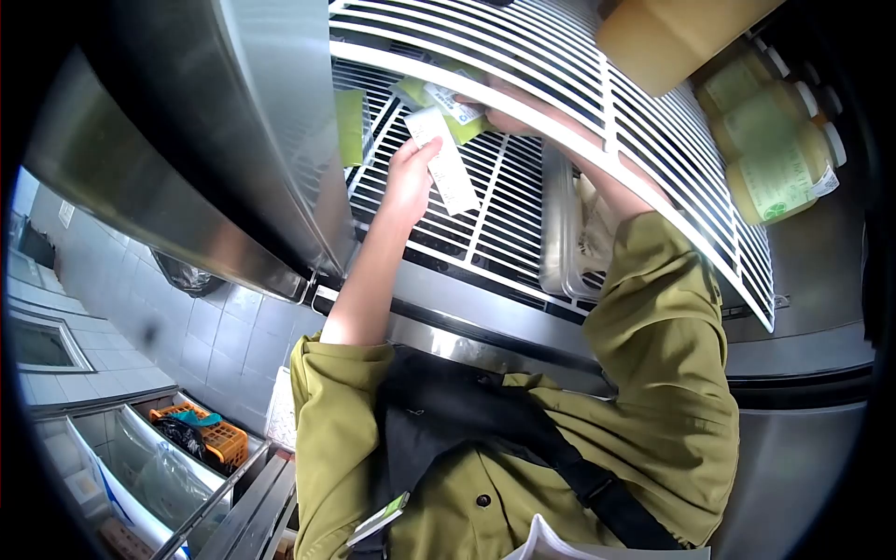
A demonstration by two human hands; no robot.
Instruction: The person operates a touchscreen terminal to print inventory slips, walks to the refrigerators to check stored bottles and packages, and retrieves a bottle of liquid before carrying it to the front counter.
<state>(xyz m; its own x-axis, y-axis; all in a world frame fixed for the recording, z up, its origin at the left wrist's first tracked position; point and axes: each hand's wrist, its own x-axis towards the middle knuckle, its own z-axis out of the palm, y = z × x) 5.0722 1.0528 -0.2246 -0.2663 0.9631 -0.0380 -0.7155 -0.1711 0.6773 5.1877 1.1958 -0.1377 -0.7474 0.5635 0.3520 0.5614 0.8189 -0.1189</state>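
My left hand (411, 177) pinches a long white printed paper slip (442, 163) between thumb and fingers, above the lower wire shelf (485, 219) of a refrigerator. Reaching in beneath the upper shelf, my right hand (509, 110) grips the edge of a flat green packet (474, 124) with a white printed label (452, 103). The upper shelf's front rail partly hides those fingers. Another green packet (349, 128) lies at the shelf's left side, by the door. Close to my right forearm sits a clear-sided metal container (560, 224) with pale contents.
The upper wire shelf (607, 103) juts over my right arm, carrying several capped jars (775, 173) and a brown box (677, 37). A steel door (271, 112) stands at my left. Below it are a black bag (187, 273) and an orange basket (210, 434).
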